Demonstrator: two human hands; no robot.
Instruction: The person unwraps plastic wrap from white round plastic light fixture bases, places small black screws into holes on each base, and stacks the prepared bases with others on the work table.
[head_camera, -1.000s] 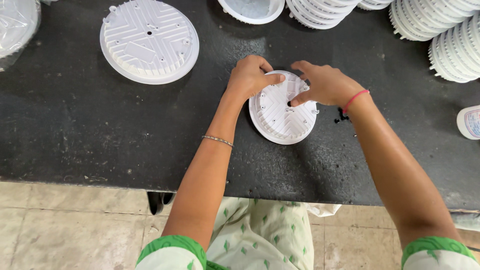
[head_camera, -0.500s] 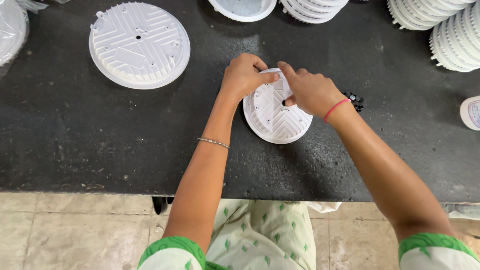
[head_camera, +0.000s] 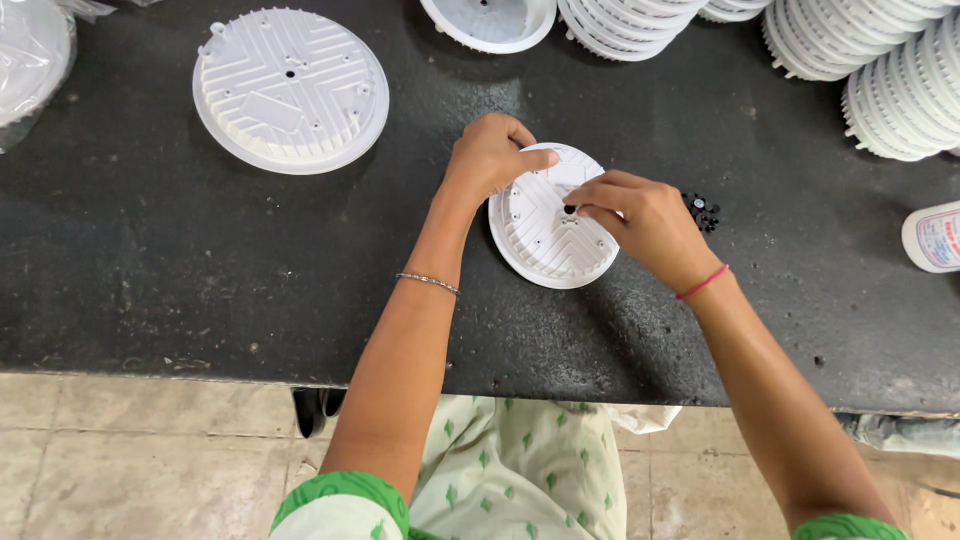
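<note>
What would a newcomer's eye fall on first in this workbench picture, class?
Both hands meet at the centre over a small white ribbed disc: the left hand steadies its far rim while the right hand pinches a small black part at its middle. A larger white disc lies at upper left, with stacked white discs at upper right.

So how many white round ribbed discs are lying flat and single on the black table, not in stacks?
2. A large white ribbed plastic disc lies far left; a smaller one sits under both hands. Stacks along the far edge may hide more.
</note>
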